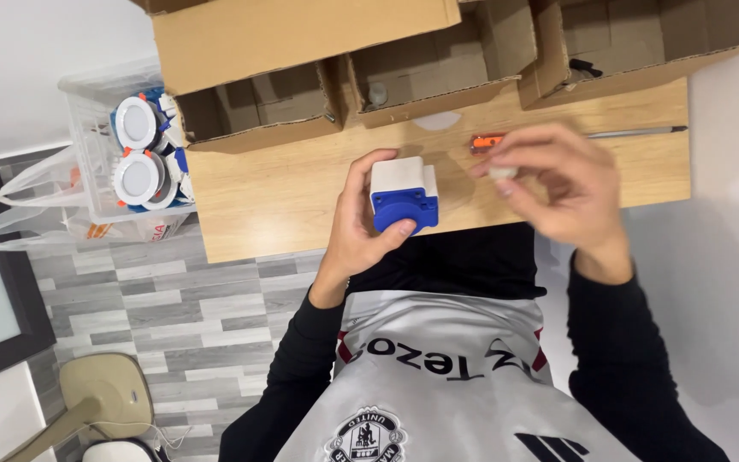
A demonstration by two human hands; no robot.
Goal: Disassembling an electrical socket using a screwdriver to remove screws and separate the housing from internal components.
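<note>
My left hand point(359, 224) grips a small white box with a blue socket face point(404, 195), held just above the near edge of the wooden table point(275, 192). To its right, my right hand point(562, 184) is blurred and pinches a small white round part point(502, 172) between thumb and fingertips. A screwdriver with an orange handle point(487, 141) and a long metal shaft lies on the table behind my right hand.
Three open cardboard boxes point(438, 68) line the table's far side. A clear plastic bin point(134, 154) with round white lamps stands left of the table over a plastic bag. Grey plank floor and a beige stool point(104, 398) lie lower left.
</note>
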